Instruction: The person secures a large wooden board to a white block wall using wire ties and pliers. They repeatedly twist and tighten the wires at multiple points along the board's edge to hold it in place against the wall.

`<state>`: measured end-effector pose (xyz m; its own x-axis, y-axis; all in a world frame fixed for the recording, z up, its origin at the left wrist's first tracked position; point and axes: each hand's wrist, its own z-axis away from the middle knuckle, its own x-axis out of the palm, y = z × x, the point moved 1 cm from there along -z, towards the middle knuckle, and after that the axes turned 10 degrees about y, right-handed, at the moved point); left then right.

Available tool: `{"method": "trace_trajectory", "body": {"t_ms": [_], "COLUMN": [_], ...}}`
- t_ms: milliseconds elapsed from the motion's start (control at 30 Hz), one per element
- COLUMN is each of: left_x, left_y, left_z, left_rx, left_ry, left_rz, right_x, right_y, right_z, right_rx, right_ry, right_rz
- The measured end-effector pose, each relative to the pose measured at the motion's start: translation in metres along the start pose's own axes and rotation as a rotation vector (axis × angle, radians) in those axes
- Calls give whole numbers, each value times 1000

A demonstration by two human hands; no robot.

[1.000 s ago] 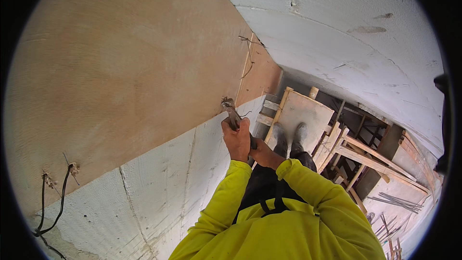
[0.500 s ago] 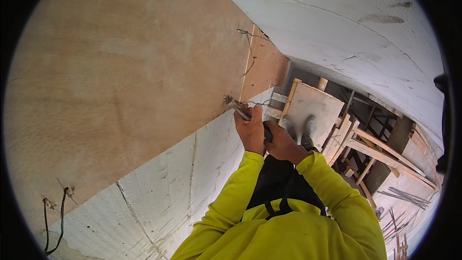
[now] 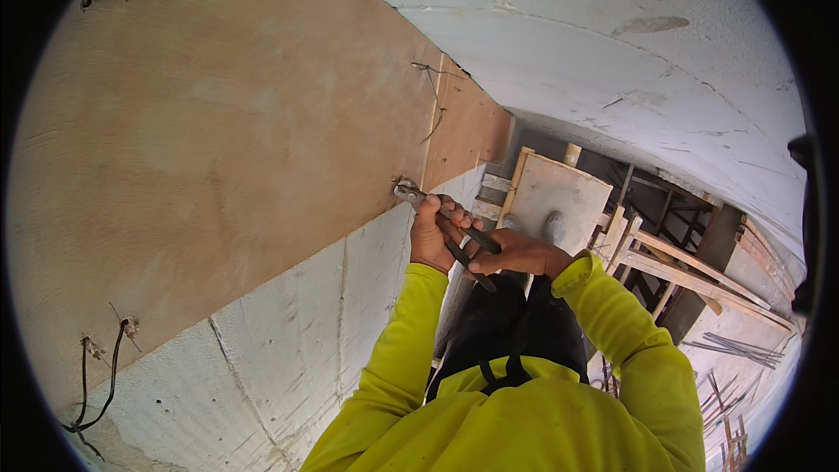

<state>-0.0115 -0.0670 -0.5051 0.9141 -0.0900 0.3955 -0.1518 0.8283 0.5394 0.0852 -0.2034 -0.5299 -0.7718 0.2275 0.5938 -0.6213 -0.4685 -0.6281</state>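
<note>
Could slip in the left hand (image 3: 430, 234) from a loose hold, or pinch the right hand (image 3: 529, 253) on sudden closing; curled round the pincers (image 3: 409, 192) with the left, touching the spread handles (image 3: 482, 239) with the right, cannot tell how firmly; might skid, if badly seated, near the panel's (image 3: 227, 122) lower right corner

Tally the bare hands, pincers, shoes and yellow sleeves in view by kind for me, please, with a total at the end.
Hands: 2, the left hand and the right hand
Pincers: 1 pair
Shoes: 2, the left shoe and the right shoe
Yellow sleeves: 2, the left sleeve and the right sleeve
Total: 7
</note>
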Motion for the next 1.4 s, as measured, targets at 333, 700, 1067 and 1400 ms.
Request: {"method": "trace_trajectory", "body": {"t_ms": [333,700,1067,1400], "left_x": [-38,-33,22,-32], "left_y": [17,32,-2,11], "left_z": [9,21,20,5], "left_rx": [40,226,260,-160], "left_ry": [-213,109,417,-290], "left_rz": [-152,-566,-351,80], "right_x": [7,33,18,46], "right_y": [-5,55,29,-15], "right_z": [-7,-60,-16,16], "right_rx": [-185,-445,-468,149], "right_ry": [338,400,646,-124], "right_rz": [685,379,815,-558]}}
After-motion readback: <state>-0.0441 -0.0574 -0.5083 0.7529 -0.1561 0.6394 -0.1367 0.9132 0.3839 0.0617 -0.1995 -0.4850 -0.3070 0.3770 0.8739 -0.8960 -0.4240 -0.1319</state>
